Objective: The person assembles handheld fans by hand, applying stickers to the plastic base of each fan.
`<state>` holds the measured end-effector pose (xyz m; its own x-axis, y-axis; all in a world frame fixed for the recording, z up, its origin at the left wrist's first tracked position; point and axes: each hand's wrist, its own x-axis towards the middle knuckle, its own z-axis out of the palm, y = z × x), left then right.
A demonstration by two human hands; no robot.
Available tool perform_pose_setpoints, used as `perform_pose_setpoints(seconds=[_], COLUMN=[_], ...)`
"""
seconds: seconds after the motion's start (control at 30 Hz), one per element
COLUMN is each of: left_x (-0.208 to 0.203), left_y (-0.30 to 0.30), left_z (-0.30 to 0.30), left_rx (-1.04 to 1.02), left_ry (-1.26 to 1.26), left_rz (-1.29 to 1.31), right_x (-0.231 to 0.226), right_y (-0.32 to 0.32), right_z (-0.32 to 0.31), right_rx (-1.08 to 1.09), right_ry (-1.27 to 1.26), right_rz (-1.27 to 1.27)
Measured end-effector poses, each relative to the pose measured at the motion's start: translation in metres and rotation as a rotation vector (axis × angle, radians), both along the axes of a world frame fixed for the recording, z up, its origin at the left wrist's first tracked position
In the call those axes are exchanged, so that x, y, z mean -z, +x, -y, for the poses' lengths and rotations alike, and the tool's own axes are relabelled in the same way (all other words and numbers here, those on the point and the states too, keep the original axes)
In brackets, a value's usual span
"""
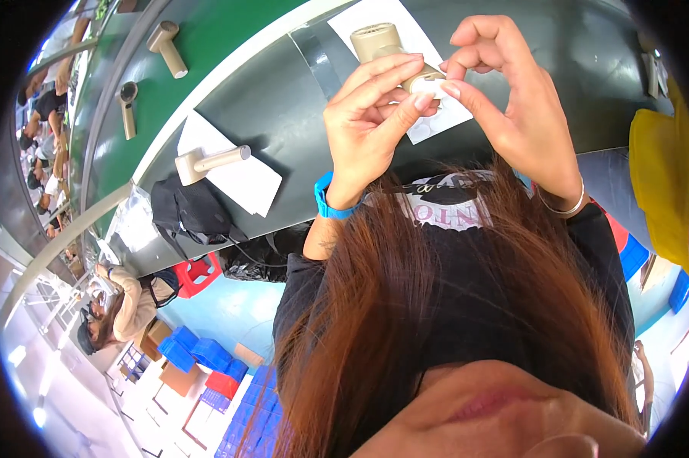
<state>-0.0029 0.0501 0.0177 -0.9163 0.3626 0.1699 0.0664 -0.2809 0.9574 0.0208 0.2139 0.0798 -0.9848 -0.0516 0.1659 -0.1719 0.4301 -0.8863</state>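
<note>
1. The person's left hand [366,111], nearer the near edge of the dark table [291,107] than the far one, wears a blue wristband [330,197]; its grip is closed around the handle end of a beige dryer [375,47].
2. The right hand [524,107] is just beside it, thumb and forefinger curled toward that handle end. Whether its grip pinches the small white piece [430,85] there cannot be told.
3. The held dryer is above a white sheet [440,122] that stretches toward the table's far edge; its round head points away from the person.
4. Farther left, a black bag [188,210] sits by the near edge, with clear plastic [136,220] beside it.
5. Behind the bag, a second dryer [221,159] lies on another white sheet [256,187].
6. Beyond the far edge, a green surface [230,23] carries two more dryers, one lighter [173,58] and one with a dark-faced head [128,114].
</note>
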Motion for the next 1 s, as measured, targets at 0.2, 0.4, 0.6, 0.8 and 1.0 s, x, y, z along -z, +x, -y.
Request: perform_pose_setpoints(seconds=[0.2,0.4,0.6,0.8,1.0], left_x=[0.001,0.002,0.002,-0.002,0.001], left_y=[0.001,0.001,-0.001,-0.006,-0.010], left_z=[-0.003,-0.003,0.008,0.011,0.023], left_rx=[0.000,0.012,-0.046,-0.050,-0.132], left_ry=[0.001,-0.009,0.020,0.167,0.245], left_rz=[0.009,0.012,0.033,0.148,0.181], right_x=[0.002,0.005,0.010,0.054,0.067], right_y=[0.004,0.006,-0.007,-0.026,-0.045], right_z=[0.002,0.004,-0.004,0.000,0.025], right_rx=[0.075,0.116,0.079,-0.227,-0.245], right_ry=[0.120,0.149,0.461,0.077,0.135], right_rz=[-0.066,-0.076,-0.203,-0.135,-0.219])
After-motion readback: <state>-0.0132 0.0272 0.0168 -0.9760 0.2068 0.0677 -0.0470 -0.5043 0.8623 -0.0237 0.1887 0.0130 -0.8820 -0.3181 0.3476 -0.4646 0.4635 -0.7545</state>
